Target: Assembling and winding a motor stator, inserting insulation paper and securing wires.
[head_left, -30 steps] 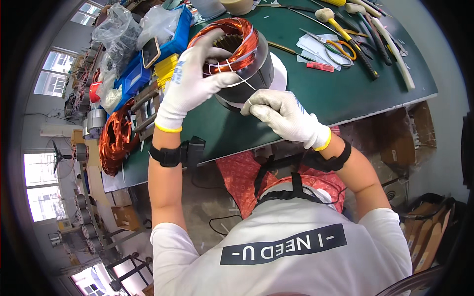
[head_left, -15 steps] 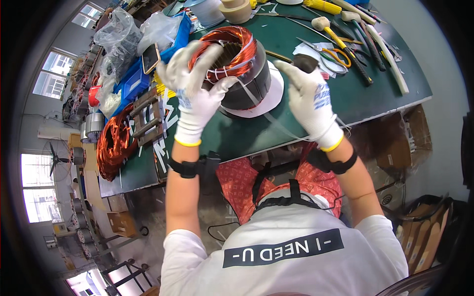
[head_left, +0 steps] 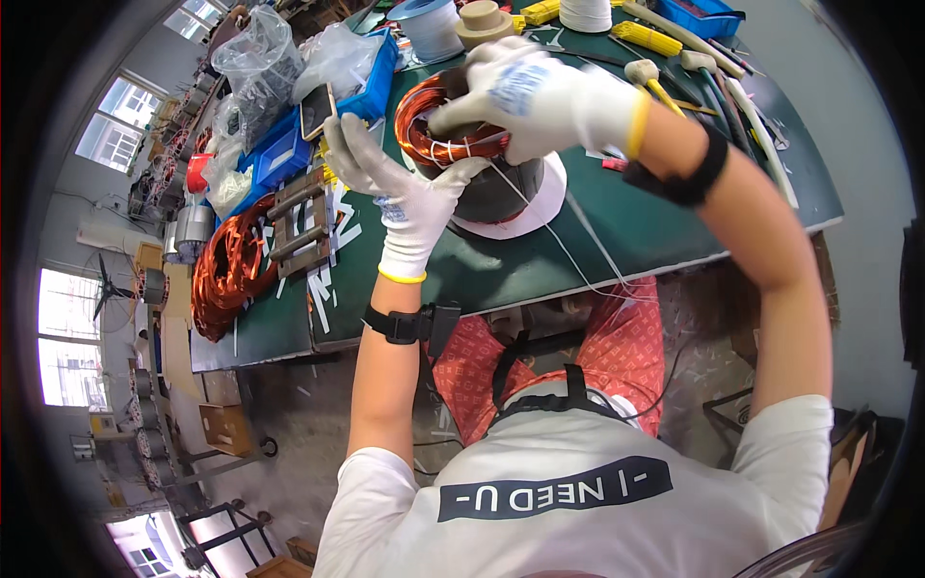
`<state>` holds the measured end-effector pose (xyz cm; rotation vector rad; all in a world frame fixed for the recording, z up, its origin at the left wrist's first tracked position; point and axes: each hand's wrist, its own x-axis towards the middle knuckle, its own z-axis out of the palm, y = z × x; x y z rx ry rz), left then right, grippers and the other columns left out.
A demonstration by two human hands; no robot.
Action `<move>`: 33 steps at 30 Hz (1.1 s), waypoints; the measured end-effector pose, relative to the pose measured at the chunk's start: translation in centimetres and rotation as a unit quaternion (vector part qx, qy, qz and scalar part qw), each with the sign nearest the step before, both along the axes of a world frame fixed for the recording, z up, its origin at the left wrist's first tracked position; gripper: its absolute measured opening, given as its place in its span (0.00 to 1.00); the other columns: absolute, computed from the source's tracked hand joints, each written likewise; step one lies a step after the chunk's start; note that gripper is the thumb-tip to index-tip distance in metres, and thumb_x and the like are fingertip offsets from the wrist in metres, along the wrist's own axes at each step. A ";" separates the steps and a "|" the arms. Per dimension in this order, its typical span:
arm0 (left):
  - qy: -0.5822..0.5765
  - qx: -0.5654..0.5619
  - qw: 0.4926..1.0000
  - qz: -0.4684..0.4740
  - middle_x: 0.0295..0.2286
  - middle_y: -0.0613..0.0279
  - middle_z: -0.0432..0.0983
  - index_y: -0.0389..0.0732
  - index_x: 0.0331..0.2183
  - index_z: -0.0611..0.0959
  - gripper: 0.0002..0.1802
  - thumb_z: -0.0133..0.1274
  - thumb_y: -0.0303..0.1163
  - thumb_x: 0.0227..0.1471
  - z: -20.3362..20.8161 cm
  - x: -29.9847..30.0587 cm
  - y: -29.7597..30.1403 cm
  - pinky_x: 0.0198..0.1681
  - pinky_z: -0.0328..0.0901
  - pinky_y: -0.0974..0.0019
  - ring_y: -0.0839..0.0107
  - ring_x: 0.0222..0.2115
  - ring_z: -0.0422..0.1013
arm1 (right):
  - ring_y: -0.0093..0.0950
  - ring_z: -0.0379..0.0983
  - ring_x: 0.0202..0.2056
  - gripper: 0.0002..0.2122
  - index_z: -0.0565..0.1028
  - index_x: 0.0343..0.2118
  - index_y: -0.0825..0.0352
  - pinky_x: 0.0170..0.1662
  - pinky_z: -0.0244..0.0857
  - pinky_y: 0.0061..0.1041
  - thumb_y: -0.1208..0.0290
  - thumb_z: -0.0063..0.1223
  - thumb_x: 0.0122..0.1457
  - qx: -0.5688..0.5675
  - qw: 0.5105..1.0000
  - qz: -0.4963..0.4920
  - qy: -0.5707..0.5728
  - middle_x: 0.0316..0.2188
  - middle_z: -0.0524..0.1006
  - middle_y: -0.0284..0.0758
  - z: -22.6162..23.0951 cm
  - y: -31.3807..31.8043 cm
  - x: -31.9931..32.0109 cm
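A motor stator (head_left: 501, 197) with orange copper windings (head_left: 424, 144) stands on a white disc (head_left: 551, 193) on the green table. White lacing binds the winding's near side. From there a thin white cord (head_left: 564, 246) runs down over the table edge. My left hand (head_left: 400, 188), in a white glove, is open beside the stator, its thumb at the winding's near side and its fingers spread to the left. Reaching across the top, my gloved right hand (head_left: 520, 91) has curled fingers at the stator's opening, around something dark I cannot make out. The blurred right hand hides part of the winding.
Loose copper coils (head_left: 222, 279), a metal frame (head_left: 301, 226) and blue bins (head_left: 284, 159) with plastic bags stand at left. Spools (head_left: 424, 29) line the back. Mallets (head_left: 644, 73) and other tools lie at the right. A phone (head_left: 316, 111) leans near the bins.
My right hand has swung left and away from me, from beside the stator to over its top. My left hand has come off the winding's far-left side, its thumb staying near the rim.
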<state>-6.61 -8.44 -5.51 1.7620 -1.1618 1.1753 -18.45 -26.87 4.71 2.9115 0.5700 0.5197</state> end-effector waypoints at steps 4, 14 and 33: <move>-0.091 -0.008 0.996 0.003 0.64 0.41 0.46 0.36 0.65 0.55 0.70 0.61 0.76 0.36 1.1 0.2 -0.3 0.63 0.43 0.36 0.43 0.63 0.46 | 0.36 0.77 0.47 0.31 0.77 0.54 0.58 0.53 0.67 0.35 0.55 0.69 0.44 -0.002 0.926 -0.116 0.359 0.44 0.81 0.41 1.5 0.7 3.8; 0.092 0.204 0.917 -0.329 0.36 0.55 0.82 0.39 0.43 0.84 0.19 0.67 0.32 0.48 4.6 -0.5 -0.8 0.49 0.68 0.58 0.58 0.39 0.77 | 0.35 0.77 0.35 0.12 0.75 0.44 0.67 0.43 0.71 0.35 0.79 0.51 0.56 0.158 0.959 -0.234 -0.034 0.34 0.78 0.39 -6.8 0.3 -9.2; -0.007 0.159 0.924 -0.349 0.32 0.62 0.82 0.46 0.35 0.86 0.16 0.67 0.23 0.38 4.0 0.0 -1.2 0.32 0.67 0.60 0.61 0.27 0.75 | 0.38 0.71 0.57 0.19 0.75 0.55 0.62 0.59 0.65 0.36 0.69 0.47 0.61 0.145 0.555 -0.532 0.623 0.58 0.73 0.42 -34.6 3.3 -54.7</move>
